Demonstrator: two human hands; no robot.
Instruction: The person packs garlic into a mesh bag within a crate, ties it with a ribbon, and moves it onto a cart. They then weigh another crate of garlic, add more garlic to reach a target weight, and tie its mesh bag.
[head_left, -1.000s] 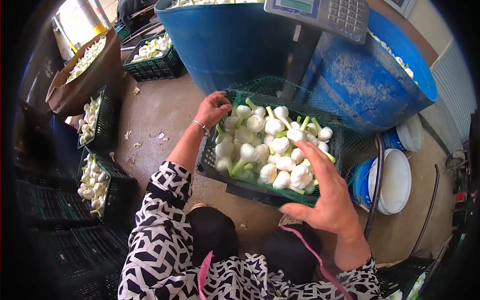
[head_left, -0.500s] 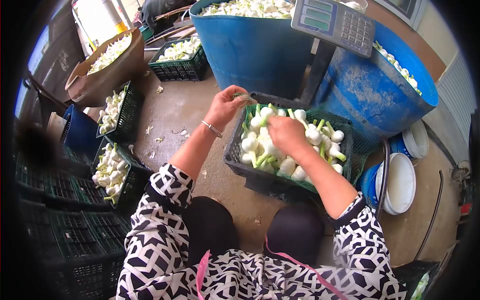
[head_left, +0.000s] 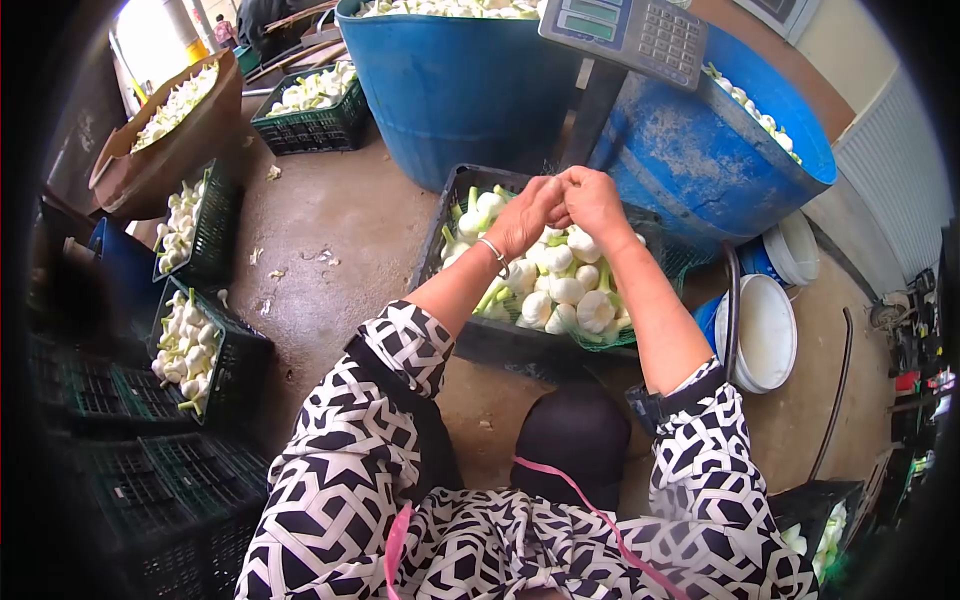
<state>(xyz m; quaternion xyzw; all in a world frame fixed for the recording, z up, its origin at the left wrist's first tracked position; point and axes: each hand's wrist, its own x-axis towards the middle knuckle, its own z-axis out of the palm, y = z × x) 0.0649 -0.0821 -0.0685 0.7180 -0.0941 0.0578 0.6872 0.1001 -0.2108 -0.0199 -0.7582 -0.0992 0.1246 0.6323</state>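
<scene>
Both hands meet above a black plastic crate [head_left: 520,352] of garlic bulbs [head_left: 565,290] with short green stems. A green net bag [head_left: 690,262] lines the crate and spills over its right side. My left hand [head_left: 527,214] is closed, its fingertips pinched on the gathered edge of the net. Touching it, my right hand [head_left: 594,203] is closed at the same spot, fingers curled on the net edge. Faint mesh strands show just above the fingertips; the exact grip is partly hidden by the hands.
Large blue tubs [head_left: 470,110] of garlic stand behind, with a weighing scale display [head_left: 625,35] between them. Garlic-filled crates [head_left: 318,120] and a brown basin [head_left: 120,165] are at left, above stacked dark crates [head_left: 160,480]. A white bucket [head_left: 765,335] stands at right.
My right hand has risen off the garlic bulbs to meet my left hand at the net edge. My left hand has moved right and slightly down. The camera view has shifted right.
</scene>
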